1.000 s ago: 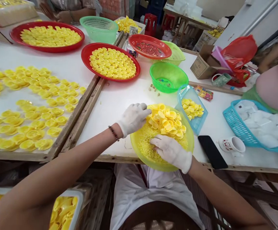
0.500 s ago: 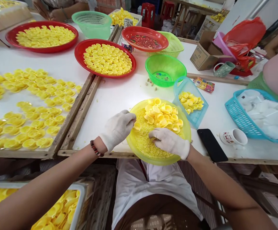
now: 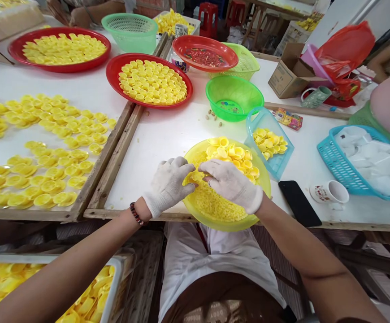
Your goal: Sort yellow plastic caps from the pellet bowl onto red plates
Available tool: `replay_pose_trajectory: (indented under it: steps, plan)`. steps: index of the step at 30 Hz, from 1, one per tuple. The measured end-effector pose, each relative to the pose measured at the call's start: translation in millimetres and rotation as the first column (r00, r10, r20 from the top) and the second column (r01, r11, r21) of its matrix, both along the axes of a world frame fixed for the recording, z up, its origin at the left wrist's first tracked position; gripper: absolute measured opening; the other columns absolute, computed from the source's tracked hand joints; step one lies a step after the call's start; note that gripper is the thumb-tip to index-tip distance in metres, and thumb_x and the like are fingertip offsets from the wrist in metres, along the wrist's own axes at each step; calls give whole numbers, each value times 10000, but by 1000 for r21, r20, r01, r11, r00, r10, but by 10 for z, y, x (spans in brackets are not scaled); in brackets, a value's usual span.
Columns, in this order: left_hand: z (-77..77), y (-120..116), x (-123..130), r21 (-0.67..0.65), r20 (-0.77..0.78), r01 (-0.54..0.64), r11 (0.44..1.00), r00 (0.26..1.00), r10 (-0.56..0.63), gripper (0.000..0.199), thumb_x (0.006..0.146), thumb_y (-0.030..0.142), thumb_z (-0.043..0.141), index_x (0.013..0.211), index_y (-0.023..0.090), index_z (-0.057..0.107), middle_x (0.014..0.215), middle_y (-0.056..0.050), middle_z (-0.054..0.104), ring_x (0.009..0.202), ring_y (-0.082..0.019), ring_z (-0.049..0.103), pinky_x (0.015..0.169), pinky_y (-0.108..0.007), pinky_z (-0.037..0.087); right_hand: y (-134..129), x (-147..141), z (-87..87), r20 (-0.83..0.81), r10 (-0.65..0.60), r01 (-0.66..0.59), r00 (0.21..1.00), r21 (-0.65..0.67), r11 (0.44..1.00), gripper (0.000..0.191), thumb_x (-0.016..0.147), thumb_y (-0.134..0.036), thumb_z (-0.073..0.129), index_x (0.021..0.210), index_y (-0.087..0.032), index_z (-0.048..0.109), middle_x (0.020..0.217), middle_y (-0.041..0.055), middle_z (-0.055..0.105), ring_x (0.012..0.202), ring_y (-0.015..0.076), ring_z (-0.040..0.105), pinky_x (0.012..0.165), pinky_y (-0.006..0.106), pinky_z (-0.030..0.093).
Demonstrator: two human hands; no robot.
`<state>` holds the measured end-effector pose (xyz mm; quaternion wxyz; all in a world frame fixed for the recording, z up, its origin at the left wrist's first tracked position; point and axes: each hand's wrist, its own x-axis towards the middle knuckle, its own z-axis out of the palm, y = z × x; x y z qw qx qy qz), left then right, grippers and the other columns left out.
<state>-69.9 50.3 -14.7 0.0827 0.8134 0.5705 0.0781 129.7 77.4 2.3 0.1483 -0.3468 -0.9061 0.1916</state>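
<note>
A yellow bowl (image 3: 264, 197) at the table's front edge holds small yellow pellets (image 3: 220, 202), with yellow plastic cups (image 3: 237, 154) heaped at its back. Both hands wear white gloves. My left hand (image 3: 173, 184) is over the bowl's left rim, its thumb and fingers curved around a yellow piece whose outline is partly hidden. Facing it, my right hand (image 3: 230, 184) is over the pellets with bent fingers near the same piece; whether it grips anything is unclear. A blue scoop-shaped tray (image 3: 284, 163) with more yellow cups stands right of the bowl.
Red trays (image 3: 114, 83) of cups and a green basin (image 3: 233, 96) stand farther back. Rows of cups (image 3: 43, 175) cover the left table. A black phone (image 3: 299, 204), a mug (image 3: 329, 193) and a blue basket (image 3: 336, 166) are at right. Another person's arm (image 3: 94, 15) shows at top left.
My right hand has risen from the pellets and moved left toward my left hand. My left hand has turned and its fingers have spread around the piece. The view has shifted slightly.
</note>
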Motion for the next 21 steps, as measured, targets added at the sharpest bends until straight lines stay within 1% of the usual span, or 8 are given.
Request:
replay_pose_trajectory:
  steps: [2, 8, 10, 13, 15, 17, 19, 21]
  plan:
    - [-15, -6, -16, 11, 13, 10, 1000, 1000, -10, 381, 868, 427, 656, 1164, 187, 671, 1189, -110, 620, 1042, -304, 607, 901, -448, 456, -74, 126, -13, 37, -28, 28, 999, -16, 999, 223, 942, -54, 476, 1065, -156, 631, 1059, 67, 682, 1017, 188, 615, 943, 344, 483]
    - [-88, 18, 10, 95, 74, 49, 994, 996, -56, 293, 876, 402, 652, 1083, 199, 684, 1124, -99, 649, 1006, -297, 614, 872, -453, 460, -302, 305, -212, 357, -27, 64, 934, -94, 994, 162, 946, -104, 496, 1003, -148, 642, 991, 78, 661, 950, 213, 618, 918, 370, 498]
    - [-96, -16, 0, 109, 230, 56, 992, 970, -80, 255, 874, 353, 656, 1060, 180, 673, 1100, -94, 665, 995, -263, 626, 888, -426, 478, -357, 299, -303, 378, -32, 63, 925, -71, 995, 147, 946, -131, 514, 1022, -152, 638, 1019, 89, 653, 987, 230, 611, 946, 386, 494]
    - [-68, -108, -146, 98, 531, 26, 995, 844, -74, 241, 869, 308, 663, 1059, 159, 657, 1049, -82, 681, 913, -182, 637, 857, -330, 513, -410, 324, -416, 366, -28, 41, 930, -29, 999, 191, 943, -125, 505, 1077, -162, 635, 1057, 100, 660, 1013, 243, 615, 971, 407, 495]
    - [-35, -156, -380, 87, 622, -58, 995, 783, -9, 244, 864, 310, 664, 1053, 155, 661, 1005, -72, 687, 858, -153, 630, 813, -290, 521, -411, 373, -483, 350, -9, 3, 937, 20, 1000, 229, 943, -120, 500, 1123, -166, 634, 1081, 107, 673, 1027, 248, 626, 978, 416, 499]
    - [-2, -178, -748, 88, 614, -218, 972, 781, 119, 269, 855, 344, 663, 1043, 151, 671, 978, -64, 694, 843, -153, 626, 786, -281, 516, -393, 427, -548, 328, 26, -60, 944, 92, 994, 252, 951, -132, 491, 1154, -176, 634, 1116, 113, 683, 1056, 261, 633, 985, 433, 501]
    - [23, -179, -1241, 101, 543, -429, 898, 780, 311, 292, 848, 374, 650, 1038, 154, 681, 957, -53, 699, 835, -158, 623, 770, -278, 504, -376, 466, -604, 295, 49, -99, 954, 155, 983, 260, 953, -151, 487, 1162, -195, 636, 1137, 107, 691, 1073, 264, 643, 982, 433, 508]
    - [37, -158, -1820, 146, 437, -620, 771, 740, 512, 288, 839, 379, 637, 1023, 165, 691, 915, -43, 691, 820, -167, 613, 767, -285, 489, -374, 483, -650, 276, 47, -102, 960, 191, 976, 269, 947, -161, 488, 1163, -207, 641, 1118, 99, 702, 1050, 262, 659, 957, 425, 524]
